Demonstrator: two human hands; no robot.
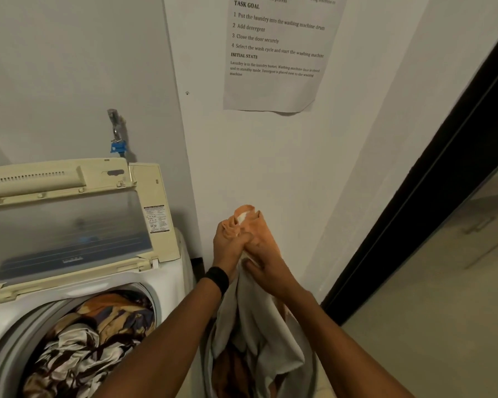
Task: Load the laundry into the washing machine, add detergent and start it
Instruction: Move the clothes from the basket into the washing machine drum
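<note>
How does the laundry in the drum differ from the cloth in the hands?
The drum laundry is patterned in brown, navy and white; the held cloth is pale grey and orange. The drum laundry lies crumpled; the held cloth hangs from the left hand and right hand. Both are fabric.

Both forearms reach forward and converge, hands meeting; the left hand (230,244) is fisted round a bunched cloth (256,320); the right hand (266,267) sits just below and against it, fingers curled into the same cloth; a dark band (217,278) circles the left wrist.
</note>
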